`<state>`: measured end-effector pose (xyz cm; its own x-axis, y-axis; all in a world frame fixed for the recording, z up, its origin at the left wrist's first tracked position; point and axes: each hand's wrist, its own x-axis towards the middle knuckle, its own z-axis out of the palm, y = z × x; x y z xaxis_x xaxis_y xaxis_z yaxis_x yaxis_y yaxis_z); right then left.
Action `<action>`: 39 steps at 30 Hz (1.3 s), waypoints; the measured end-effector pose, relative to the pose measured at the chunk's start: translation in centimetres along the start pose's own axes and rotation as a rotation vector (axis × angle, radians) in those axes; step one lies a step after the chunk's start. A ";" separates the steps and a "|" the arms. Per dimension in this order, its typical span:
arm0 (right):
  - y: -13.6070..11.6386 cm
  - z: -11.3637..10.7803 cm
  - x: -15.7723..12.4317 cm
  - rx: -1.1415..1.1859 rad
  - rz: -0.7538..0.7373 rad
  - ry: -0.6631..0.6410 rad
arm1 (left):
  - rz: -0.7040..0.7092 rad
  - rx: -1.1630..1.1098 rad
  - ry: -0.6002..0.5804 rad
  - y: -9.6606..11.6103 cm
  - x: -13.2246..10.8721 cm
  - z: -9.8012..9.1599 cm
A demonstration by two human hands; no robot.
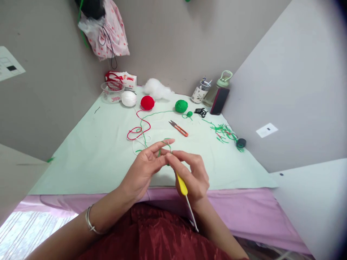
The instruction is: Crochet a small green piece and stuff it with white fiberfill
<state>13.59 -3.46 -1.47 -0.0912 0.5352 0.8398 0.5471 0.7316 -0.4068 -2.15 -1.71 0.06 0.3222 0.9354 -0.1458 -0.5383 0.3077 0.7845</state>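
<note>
My right hand (191, 173) grips a crochet hook by its yellow handle (181, 185); a metal shaft runs down from it toward my lap. The hook's upper tip meets green yarn (170, 145) at my fingertips. My left hand (145, 164) pinches the small green yarn piece, with a strand over its raised index finger. Most of that piece is hidden by my fingers. From there the green strand leads back over the table to a green yarn ball (181, 106). Just beyond my hands lie orange-handled thread snips (179, 128).
At the back stand a white yarn ball (128, 98), a red yarn ball (147, 103), white stuffing (157, 89) and a clear tub (112, 94). To the right are a pen cup (200, 93), a bottle (213, 94), a phone (219, 101), green yarn scraps (222, 132) and black tape (241, 143).
</note>
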 end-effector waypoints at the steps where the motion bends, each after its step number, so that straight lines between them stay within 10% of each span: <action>1: 0.1 -0.1 0.0 0.012 0.001 0.019 | -0.057 -0.036 -0.011 0.1 0.1 -0.1; 7: 0.4 -0.5 1.3 0.478 0.431 0.117 | -0.009 0.000 -0.002 0.7 0.1 -0.4; 15: 1.1 -0.3 1.0 0.626 0.557 0.055 | 0.119 0.260 -0.038 0.2 -0.4 -0.4; 24: 0.5 -1.2 1.2 0.532 0.477 0.024 | 0.169 0.321 -0.038 0.2 -0.5 -0.9; 33: 0.3 -0.5 -0.6 -0.147 -0.125 -0.067 | 0.084 0.122 0.027 -0.4 -0.4 -0.1; 39: 0.3 -0.7 0.4 0.328 0.250 0.117 | -0.068 -0.080 -0.017 0.6 -0.2 -0.5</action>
<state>14.31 -3.31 -0.98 0.1161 0.6756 0.7281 0.2452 0.6909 -0.6801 -2.93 -1.60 0.28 0.3727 0.9090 -0.1866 -0.5752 0.3841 0.7222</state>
